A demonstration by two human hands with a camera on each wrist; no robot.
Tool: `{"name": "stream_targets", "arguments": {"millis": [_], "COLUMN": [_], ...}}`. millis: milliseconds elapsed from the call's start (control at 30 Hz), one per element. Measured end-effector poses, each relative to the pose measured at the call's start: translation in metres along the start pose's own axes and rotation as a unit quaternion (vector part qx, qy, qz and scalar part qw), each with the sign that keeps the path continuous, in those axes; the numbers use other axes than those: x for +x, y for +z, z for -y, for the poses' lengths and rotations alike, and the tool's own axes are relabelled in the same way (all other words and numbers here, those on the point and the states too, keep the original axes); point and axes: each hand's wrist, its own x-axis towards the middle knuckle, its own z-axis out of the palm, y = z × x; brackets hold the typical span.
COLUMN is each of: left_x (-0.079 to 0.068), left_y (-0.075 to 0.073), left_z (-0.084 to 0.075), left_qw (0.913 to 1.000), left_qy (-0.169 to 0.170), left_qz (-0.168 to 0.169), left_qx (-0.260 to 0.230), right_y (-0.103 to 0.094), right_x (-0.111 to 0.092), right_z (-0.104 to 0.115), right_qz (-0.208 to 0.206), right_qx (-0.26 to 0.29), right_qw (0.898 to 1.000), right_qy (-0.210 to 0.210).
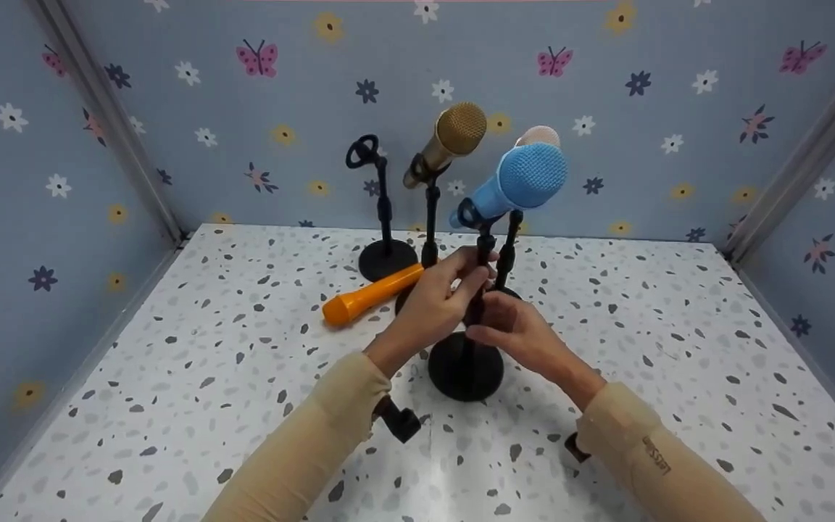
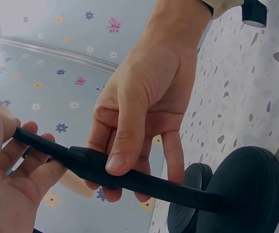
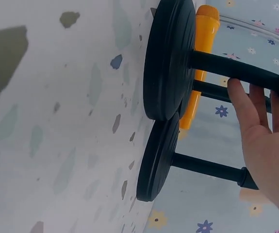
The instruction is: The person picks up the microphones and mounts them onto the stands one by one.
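Blue mesh-topped microphone [image 1: 515, 180], slender stand [image 2: 154, 186]

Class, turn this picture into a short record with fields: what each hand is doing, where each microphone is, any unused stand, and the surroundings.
Left hand: holds the upper pole of the front stand
Right hand: grips the same pole lower down
On that stand: blue microphone, tilted, head up
Behind: gold microphone on another stand; pale microphone, mostly hidden
Loose: orange microphone, lying on the speckled table
Unused: back-left stand, clip bare
Backdrop: wall with flowers and butterflies
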Motion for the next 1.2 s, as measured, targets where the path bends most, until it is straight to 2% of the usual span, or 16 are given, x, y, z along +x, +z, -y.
{"name": "stream_targets", "arguments": {"millis": [267, 433, 567, 867, 1100, 1200], "left_x": [-0.002, -0.003, -0.003, 0.000, -0.002, 0.000], "left_y": [0.000, 0.001, 0.000, 0.000, 0.001, 0.000], "left_z": [0.004, 0.005, 0.004, -0.001, 0.002, 0.001], "left_qw": [0.9998, 1.0000, 1.0000, 0.9941, 0.9939, 0.9940], "left_qy": [-0.008, -0.002, 0.005, 0.039, 0.044, 0.043], "left_qz": [0.010, 0.006, 0.004, -0.002, -0.011, -0.005], "left_qx": [-0.015, -0.006, 0.002, 0.102, 0.101, 0.101], "right_y": [0.005, 0.007, 0.008, 0.008, 0.013, 0.009], "right_x": [-0.002, 0.000, 0.000, -0.004, -0.009, -0.014], "right_z": [-0.003, -0.004, -0.002, -0.003, -0.020, -0.020], "right_qz": [0.001, -0.027, -0.030, -0.022, -0.044, -0.044], "right_qx": [0.066, 0.054, 0.039, 0.040, 0.090, 0.078], "right_qw": [0.998, 0.998, 0.999, 0.999, 0.993, 0.995], "right_qy": [-0.008, 0.000, -0.002, -0.009, -0.058, -0.051]}}
